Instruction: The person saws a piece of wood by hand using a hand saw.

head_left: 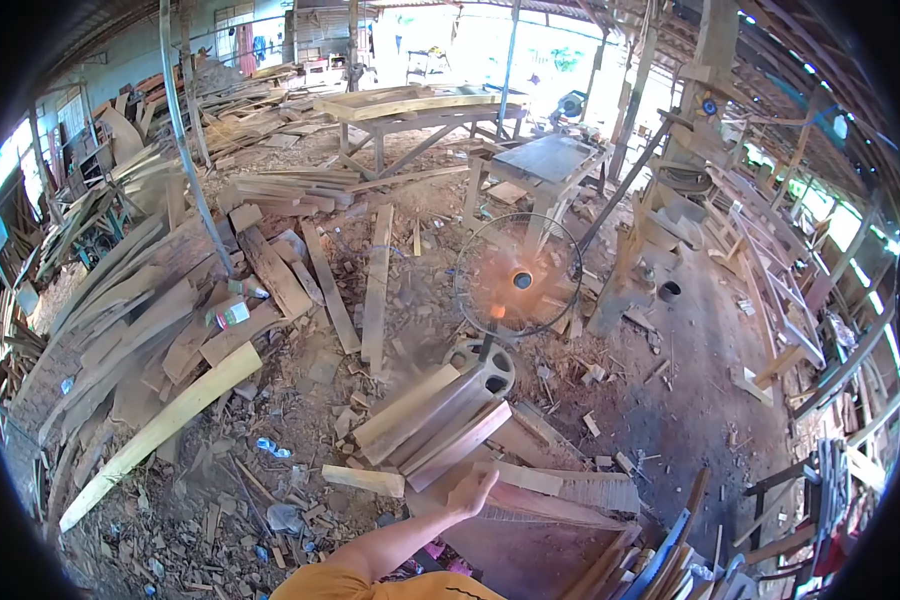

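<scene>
Your hand [473, 490], fingers spread and holding nothing, reaches over the stacked boards [440, 420] at lower centre. They look heavy, stiff and splintery; I judge a grip at a board's end best. Beyond stands a fan [518, 277]. Your other hand is out of frame.

Planks [435, 425] crowd just beyond the left hand [473, 492], the fan [518, 275] stands farther off; bare floor [690, 400] lies open on the right
</scene>
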`<control>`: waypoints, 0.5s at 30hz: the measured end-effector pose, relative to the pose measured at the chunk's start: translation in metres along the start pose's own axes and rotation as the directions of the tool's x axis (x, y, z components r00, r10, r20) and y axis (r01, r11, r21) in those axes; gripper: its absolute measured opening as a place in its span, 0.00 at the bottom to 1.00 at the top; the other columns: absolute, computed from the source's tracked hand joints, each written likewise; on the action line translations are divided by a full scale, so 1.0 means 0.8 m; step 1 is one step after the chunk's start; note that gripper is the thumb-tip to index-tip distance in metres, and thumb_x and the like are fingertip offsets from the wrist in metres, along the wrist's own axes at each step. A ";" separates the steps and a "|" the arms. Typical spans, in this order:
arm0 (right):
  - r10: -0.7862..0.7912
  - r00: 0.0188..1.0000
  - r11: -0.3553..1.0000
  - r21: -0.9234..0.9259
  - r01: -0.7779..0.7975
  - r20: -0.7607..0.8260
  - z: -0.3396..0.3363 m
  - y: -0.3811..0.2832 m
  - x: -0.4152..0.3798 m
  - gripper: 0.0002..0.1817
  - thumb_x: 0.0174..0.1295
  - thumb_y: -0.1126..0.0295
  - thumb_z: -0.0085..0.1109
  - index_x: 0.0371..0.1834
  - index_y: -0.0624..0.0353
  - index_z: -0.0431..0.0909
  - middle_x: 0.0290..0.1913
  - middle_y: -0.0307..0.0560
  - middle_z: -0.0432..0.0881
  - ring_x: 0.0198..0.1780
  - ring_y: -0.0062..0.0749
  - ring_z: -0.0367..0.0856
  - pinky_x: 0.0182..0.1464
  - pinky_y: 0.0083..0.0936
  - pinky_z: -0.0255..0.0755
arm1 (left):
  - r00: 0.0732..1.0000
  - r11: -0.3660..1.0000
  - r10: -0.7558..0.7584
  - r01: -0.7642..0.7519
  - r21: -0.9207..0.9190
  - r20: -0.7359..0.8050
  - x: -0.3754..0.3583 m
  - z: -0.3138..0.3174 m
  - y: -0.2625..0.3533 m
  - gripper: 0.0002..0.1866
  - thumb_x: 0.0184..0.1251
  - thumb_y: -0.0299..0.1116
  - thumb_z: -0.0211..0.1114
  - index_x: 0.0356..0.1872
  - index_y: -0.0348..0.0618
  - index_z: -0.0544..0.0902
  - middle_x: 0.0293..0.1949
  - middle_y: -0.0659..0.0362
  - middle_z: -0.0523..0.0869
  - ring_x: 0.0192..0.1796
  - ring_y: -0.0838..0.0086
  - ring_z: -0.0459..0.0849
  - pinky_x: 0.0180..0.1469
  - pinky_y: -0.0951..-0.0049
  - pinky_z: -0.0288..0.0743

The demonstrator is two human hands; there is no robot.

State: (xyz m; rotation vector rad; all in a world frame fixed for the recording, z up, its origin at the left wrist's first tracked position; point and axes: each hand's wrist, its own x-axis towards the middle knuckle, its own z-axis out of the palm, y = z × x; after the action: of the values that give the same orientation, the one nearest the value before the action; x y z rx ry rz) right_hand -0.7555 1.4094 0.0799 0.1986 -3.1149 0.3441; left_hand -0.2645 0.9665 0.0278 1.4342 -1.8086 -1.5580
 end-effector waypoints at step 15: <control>-0.064 0.998 0.997 0.030 0.065 -0.014 0.001 0.011 0.017 0.24 0.52 0.68 0.70 0.51 0.62 0.75 0.42 0.53 0.76 0.46 0.48 0.75 0.54 0.42 0.68 | 0.998 0.998 -0.058 0.058 0.014 0.029 0.000 -0.006 0.002 0.43 0.70 0.72 0.39 0.64 0.41 0.73 0.58 0.43 0.82 0.64 0.50 0.78 0.66 0.59 0.67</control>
State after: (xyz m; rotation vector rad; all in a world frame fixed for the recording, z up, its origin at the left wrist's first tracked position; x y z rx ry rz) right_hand -0.7699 1.4158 0.0774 0.2949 -3.0835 0.3910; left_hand -0.2610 0.9638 0.0307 1.4901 -1.8124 -1.6063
